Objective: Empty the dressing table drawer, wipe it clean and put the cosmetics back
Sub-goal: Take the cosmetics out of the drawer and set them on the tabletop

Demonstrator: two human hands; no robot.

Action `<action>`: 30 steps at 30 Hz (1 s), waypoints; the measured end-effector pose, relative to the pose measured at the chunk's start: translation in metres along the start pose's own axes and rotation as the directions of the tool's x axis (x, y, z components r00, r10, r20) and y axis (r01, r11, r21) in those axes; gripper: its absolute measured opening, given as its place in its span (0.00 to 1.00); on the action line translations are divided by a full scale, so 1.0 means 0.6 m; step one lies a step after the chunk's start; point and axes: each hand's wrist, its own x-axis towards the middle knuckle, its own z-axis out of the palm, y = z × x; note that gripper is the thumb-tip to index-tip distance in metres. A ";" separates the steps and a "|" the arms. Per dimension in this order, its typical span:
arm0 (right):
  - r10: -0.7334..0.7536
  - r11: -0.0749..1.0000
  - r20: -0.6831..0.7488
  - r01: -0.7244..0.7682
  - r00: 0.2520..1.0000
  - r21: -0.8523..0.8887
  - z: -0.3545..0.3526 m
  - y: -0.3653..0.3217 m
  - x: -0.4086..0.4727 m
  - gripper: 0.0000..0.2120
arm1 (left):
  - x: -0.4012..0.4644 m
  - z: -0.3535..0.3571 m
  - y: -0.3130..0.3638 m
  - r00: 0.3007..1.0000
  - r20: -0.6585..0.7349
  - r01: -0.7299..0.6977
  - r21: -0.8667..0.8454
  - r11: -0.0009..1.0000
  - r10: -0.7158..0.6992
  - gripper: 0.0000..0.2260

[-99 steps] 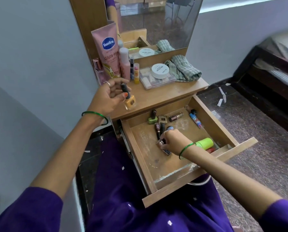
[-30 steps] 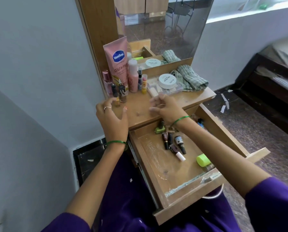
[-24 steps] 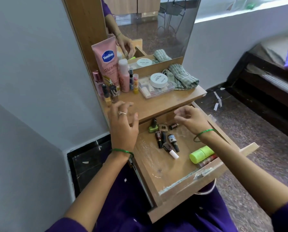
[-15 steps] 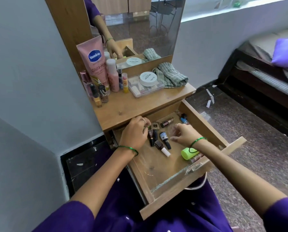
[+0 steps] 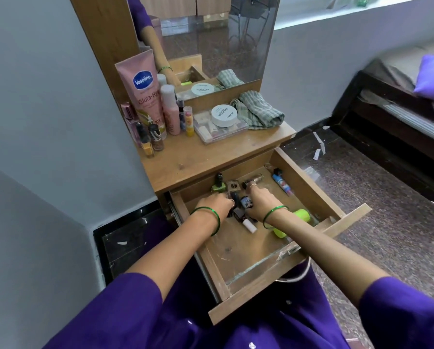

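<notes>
The wooden drawer (image 5: 309,183) is pulled out below the dressing table top (image 5: 211,154). Both hands are down in it on a cluster of small dark bottles (image 5: 238,214). My left hand (image 5: 214,205) curls its fingers against a dark bottle; the grip itself is hidden. My right hand (image 5: 261,204) pinches a blue-labelled bottle (image 5: 245,201) between thumb and finger. Also in the drawer lie a green nail polish (image 5: 218,185), a square compact (image 5: 233,185), a brown tube (image 5: 253,179), a blue lip balm (image 5: 282,183), a white-capped bottle (image 5: 249,224) and a neon green container (image 5: 301,215).
On the top stand a pink Vaseline tube (image 5: 144,91), two nail polish bottles (image 5: 151,142), a pink bottle (image 5: 171,110), a clear box with a white jar (image 5: 221,116) and a checked cloth (image 5: 260,109). A mirror (image 5: 218,34) rises behind. A bed (image 5: 400,104) is at the right.
Both hands left the table top, where two nail polish bottles now stand, and dropped into the drawer. They have closed in on the cluster of small bottles.
</notes>
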 end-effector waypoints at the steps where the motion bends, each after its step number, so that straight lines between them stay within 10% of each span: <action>1: 0.005 1.000 0.009 -0.005 1.000 0.006 -0.003 0.001 -0.002 0.25 | 0.002 -0.003 0.001 1.000 -0.014 -0.019 0.040 0.999 0.019 0.14; 10: -0.024 0.994 -0.067 0.031 0.997 0.102 -0.040 0.037 -0.011 0.10 | 0.002 -0.005 -0.008 0.973 -0.105 -0.162 0.322 0.933 0.206 0.15; 19: -0.150 0.980 -0.238 0.176 0.960 0.094 -0.113 0.030 -0.020 0.02 | -0.061 -0.035 -0.036 0.894 -0.445 -0.102 -0.300 0.948 -0.045 0.16; 30: -0.396 0.876 -0.432 0.475 0.810 0.086 -0.180 -0.135 -0.006 0.05 | -0.119 -0.131 -0.132 0.557 -0.623 -0.103 -0.708 0.699 -0.549 0.13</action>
